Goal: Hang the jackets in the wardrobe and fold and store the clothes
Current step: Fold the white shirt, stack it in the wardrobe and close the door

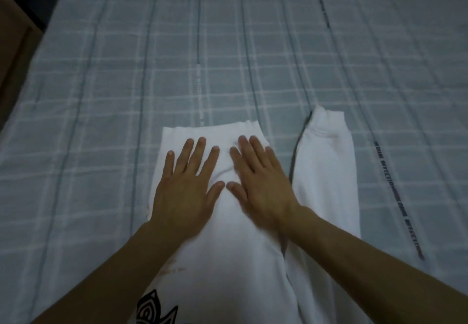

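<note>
Two hands lie flat on the garment, and I record both with fingers straight and spread, gripping nothing. The left hand (186,189) presses palm-down on the left half of the folded panel, fingertips pointing to 12 o'clock. The right hand (260,184) presses beside it, angled toward 11 o'clock, its thumb tip almost meeting the left thumb; I cannot tell whether the two touch. Both bare forearms enter from the lower edge, at 7 and 5 o'clock.

Beneath the palms I see a white sweatshirt (243,247), spread on the bed and running from the centre of the view down to 6 o'clock. Its ribbed edge lies just beyond the fingertips at 12 o'clock from the hands. A small crease bunches between the two hands. One sleeve (326,171) extends separately at 2 o'clock from the right hand, its cuff toward 12 o'clock, with a dark gap between it and the body panel. A black printed design (154,309) shows on the cloth at 7 o'clock, partly cut off by the frame.

The garment rests on a pale blue checked bedsheet (101,96) carrying dark lettered stripes. A brown wooden edge (12,52) borders the bed at 10 o'clock.
</note>
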`<state>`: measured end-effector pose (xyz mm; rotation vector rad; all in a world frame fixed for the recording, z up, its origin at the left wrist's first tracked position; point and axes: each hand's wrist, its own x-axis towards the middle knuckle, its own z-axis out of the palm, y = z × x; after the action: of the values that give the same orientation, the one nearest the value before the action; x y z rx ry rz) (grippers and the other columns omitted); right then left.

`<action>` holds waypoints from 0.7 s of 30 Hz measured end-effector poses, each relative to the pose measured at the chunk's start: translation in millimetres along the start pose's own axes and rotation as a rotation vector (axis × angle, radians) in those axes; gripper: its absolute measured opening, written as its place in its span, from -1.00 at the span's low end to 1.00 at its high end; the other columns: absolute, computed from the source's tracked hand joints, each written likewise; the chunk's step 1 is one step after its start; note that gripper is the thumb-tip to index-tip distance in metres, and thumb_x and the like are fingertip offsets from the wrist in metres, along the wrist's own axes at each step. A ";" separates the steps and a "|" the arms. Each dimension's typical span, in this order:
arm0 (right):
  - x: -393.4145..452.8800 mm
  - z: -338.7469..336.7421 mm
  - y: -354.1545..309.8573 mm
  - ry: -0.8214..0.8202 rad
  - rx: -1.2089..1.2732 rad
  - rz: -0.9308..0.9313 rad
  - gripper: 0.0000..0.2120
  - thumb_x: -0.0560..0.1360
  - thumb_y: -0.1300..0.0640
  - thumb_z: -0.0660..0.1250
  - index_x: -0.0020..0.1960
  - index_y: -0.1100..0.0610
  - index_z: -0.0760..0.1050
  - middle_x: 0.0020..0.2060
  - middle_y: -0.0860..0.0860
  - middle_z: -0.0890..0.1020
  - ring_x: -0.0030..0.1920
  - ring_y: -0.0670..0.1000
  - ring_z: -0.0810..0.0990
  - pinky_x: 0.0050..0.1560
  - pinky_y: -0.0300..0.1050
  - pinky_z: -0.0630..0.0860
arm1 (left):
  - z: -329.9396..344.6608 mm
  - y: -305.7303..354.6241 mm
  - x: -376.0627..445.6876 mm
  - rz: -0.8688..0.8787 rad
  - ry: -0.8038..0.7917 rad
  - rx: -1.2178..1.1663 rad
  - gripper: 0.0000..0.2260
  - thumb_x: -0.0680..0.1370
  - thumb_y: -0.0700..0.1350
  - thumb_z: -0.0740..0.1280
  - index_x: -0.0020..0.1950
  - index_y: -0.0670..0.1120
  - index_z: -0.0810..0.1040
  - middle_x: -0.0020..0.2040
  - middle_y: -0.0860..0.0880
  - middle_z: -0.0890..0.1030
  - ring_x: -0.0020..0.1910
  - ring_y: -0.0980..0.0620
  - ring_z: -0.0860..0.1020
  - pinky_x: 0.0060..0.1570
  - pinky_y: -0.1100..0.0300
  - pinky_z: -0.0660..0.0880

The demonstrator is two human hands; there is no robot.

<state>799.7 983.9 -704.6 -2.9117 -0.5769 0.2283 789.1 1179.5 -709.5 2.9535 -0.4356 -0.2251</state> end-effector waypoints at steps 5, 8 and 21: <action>0.7 0.8 7.9 -0.137 0.089 0.008 -0.36 0.65 -0.24 -0.12 0.61 0.01 -0.20 0.59 0.01 -0.24 0.56 0.01 -0.33 0.55 0.15 -0.23 | -1.3 -5.1 7.2 -0.003 -0.150 -0.020 -0.30 0.52 0.37 -0.35 0.61 0.09 -0.26 0.62 -0.03 -0.25 0.59 -0.06 -0.27 0.55 -0.12 -0.21; -6.4 -28.3 11.2 0.026 0.366 0.036 -0.49 0.67 -0.04 0.00 0.58 0.08 0.11 0.58 0.09 0.13 0.58 0.08 0.03 0.57 0.06 -0.04 | -22.6 15.3 9.5 -0.061 -0.104 -0.043 -0.26 0.51 0.32 -0.36 0.63 0.02 -0.15 0.64 -0.09 -0.13 0.61 -0.13 -0.16 0.55 -0.14 -0.14; -59.3 -45.9 155.6 0.177 0.442 0.763 -0.43 0.40 -0.04 0.42 0.30 0.20 0.36 0.13 0.17 0.57 0.12 0.20 0.55 0.12 0.08 0.51 | -39.6 161.1 74.6 0.246 0.025 -0.264 -0.46 0.59 0.15 0.04 0.47 -0.08 0.42 0.55 -0.09 0.31 0.54 -0.10 0.22 0.49 0.02 0.16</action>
<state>810.4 813.0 -682.4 -2.5274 0.5630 0.1531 822.2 1009.7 -653.3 2.6132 -0.7006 -0.1987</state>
